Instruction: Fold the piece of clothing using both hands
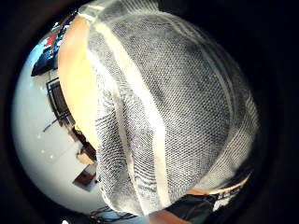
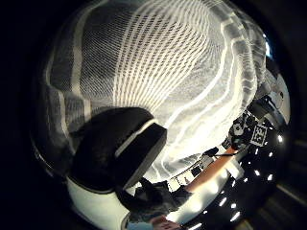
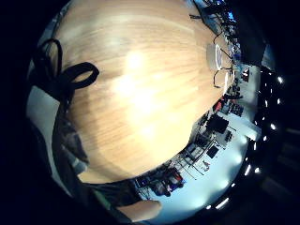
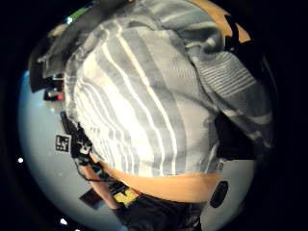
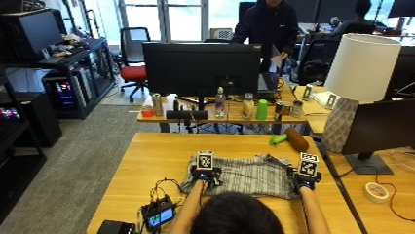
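A grey striped garment (image 5: 245,176) lies spread on the wooden table (image 5: 149,156) in front of the person. My left hand (image 5: 204,174) is at its left edge; in its thumb side palm view the gloved thumb (image 2: 120,148) curls against the striped cloth (image 2: 182,72), which fills the view. The same cloth (image 1: 173,102) fills the little finger side view. My right hand (image 5: 305,179) is at the garment's right edge, where the cloth (image 4: 144,106) bunches up against dark fingers (image 4: 236,139). Its little finger side view shows only bare table (image 3: 140,93).
A small screen device (image 5: 159,214) with cables sits at the front left of the table. A brown cylinder (image 5: 297,140) and a green object (image 5: 277,139) lie behind the garment. To the right are a lamp (image 5: 356,87), a monitor (image 5: 383,131) and a tape roll (image 5: 375,191).
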The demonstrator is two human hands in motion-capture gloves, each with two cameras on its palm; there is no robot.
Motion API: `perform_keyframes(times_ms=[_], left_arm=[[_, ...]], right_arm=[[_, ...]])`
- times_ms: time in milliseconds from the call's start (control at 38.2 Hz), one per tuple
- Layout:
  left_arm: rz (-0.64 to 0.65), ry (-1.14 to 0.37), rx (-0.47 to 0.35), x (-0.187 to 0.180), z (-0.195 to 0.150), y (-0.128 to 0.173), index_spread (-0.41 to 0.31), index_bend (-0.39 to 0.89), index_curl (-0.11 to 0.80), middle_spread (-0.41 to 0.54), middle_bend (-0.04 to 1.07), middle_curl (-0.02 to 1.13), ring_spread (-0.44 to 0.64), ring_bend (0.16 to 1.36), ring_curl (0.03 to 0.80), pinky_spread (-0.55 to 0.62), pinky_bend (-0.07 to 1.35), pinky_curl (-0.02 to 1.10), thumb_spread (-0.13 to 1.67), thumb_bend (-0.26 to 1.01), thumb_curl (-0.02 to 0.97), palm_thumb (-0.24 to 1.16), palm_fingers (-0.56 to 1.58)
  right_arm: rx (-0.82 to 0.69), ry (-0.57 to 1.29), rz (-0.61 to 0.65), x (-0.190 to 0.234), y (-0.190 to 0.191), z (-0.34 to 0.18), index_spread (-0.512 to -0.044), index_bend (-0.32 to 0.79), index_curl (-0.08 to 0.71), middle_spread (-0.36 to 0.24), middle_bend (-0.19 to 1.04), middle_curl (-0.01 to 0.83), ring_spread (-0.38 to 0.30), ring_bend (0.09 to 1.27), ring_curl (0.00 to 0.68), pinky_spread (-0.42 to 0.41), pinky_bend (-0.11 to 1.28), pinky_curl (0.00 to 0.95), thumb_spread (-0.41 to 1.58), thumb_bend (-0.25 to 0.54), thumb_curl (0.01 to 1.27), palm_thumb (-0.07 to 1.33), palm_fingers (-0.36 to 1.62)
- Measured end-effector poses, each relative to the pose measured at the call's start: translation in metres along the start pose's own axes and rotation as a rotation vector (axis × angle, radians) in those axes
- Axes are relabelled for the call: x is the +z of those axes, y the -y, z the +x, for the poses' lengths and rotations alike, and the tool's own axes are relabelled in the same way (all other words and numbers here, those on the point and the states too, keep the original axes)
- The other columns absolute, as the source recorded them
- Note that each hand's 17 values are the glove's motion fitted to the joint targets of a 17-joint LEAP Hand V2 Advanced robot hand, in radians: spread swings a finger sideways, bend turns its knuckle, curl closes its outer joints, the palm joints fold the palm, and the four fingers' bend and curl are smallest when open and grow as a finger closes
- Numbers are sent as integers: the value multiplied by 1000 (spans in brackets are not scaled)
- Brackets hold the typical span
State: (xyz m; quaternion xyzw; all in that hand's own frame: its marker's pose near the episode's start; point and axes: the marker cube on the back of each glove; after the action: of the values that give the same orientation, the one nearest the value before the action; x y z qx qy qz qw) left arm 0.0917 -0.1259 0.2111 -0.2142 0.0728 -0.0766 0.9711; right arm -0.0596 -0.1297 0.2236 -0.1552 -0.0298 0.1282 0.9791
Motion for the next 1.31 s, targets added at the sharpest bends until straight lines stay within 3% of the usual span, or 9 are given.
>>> perform_keyframes(times_ms=[105,235,576,759,863,994,1046,1203,1308], left_arm=[[-1,3,0,0,0,0,-129,143,257,232,166,238,483,588,283,476,613,347,969,-24,256,19,-20],[24,3,-5,-2,0,2,-130,141,259,232,169,241,476,594,283,474,622,346,968,-25,258,20,-17],[-50,-20,31,3,2,-7,-130,141,263,232,173,248,474,602,278,471,623,344,967,-25,265,26,-27],[-6,-19,29,3,2,-3,-129,140,264,232,171,252,477,604,275,472,621,342,967,-26,267,26,-27],[24,-26,21,3,0,1,-129,142,264,232,164,251,477,607,274,476,622,341,967,-28,266,22,-29],[1,-80,118,-4,-4,-6,-126,137,265,234,165,250,478,613,274,478,613,338,968,-26,265,21,-36],[-3,-124,125,-14,-11,-13,-123,128,262,240,164,248,479,624,276,480,620,340,975,-25,264,22,-34],[90,-173,25,-58,-49,-38,-101,170,275,229,169,248,428,669,287,439,589,331,1011,-16,265,46,54],[214,-173,-95,-99,-86,-63,-85,258,318,203,174,253,374,644,279,407,532,313,1129,64,279,189,177]], right_arm=[[-54,-4,-16,-4,3,-8,-302,115,163,-124,357,446,-203,792,442,-269,763,382,1044,162,344,971,1164],[-12,-3,-76,-15,-3,-10,-284,123,191,-138,400,471,-212,775,450,-298,731,389,1007,162,356,1036,1220],[-15,-35,54,-100,-27,-44,-252,135,253,-130,400,490,-207,772,458,-289,706,403,922,128,385,1134,1265],[-71,-55,226,-137,37,-91,-243,126,269,-125,403,499,-207,779,464,-284,710,411,892,99,402,1157,1267],[-132,-78,236,-157,13,-141,-237,121,274,-125,400,502,-204,783,467,-280,718,418,874,72,414,1155,1258],[-143,-117,-53,-156,-48,-203,-235,98,269,-121,409,508,-206,790,470,-279,736,428,834,27,434,1136,1245],[-201,-120,-31,-159,-81,-223,-233,61,254,-120,421,511,-207,802,474,-283,752,433,810,10,445,1129,1224],[-282,-88,44,-157,-110,-271,-246,-30,189,-119,464,525,-210,850,485,-285,802,448,767,-16,480,1128,1158],[-332,-18,38,-145,-119,-312,-255,-98,121,-124,504,536,-215,893,493,-291,846,459,732,-25,503,1114,1104]])
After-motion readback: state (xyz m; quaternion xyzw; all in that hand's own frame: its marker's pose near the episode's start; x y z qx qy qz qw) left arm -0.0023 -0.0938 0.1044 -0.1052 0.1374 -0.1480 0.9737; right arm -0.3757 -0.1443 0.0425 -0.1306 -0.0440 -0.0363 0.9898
